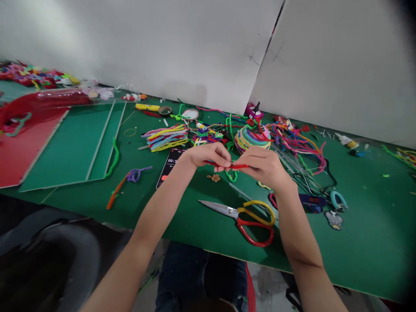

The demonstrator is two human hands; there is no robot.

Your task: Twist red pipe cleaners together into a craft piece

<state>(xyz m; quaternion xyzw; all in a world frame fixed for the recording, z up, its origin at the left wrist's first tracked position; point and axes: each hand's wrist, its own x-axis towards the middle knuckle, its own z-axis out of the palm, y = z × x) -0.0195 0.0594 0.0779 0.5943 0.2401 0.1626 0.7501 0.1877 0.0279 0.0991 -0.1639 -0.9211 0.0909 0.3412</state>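
Observation:
Between my two hands a red pipe cleaner (239, 166) is held roughly level above the green table. My left hand (212, 156) pinches its left part, with a short red piece showing under the fingers. On its right end, the fingers of my right hand (261, 167) are closed. Below my hands lies a small brown flower-shaped piece (215, 177). Nearer to me rest scissors (232, 212) with one yellow and one red handle, blades pointing left. A phone (169, 167) showing a timer is partly covered by my left forearm.
Pipe cleaner bundles (167, 138) in many colours and a rounded multicoloured coil (251, 138) lie beyond my hands. Thin metal wires (295, 171) spread at the right. A purple and orange piece (125, 184) and clear sheets (74, 147) lie left. A white wall (146, 47) stands behind the table.

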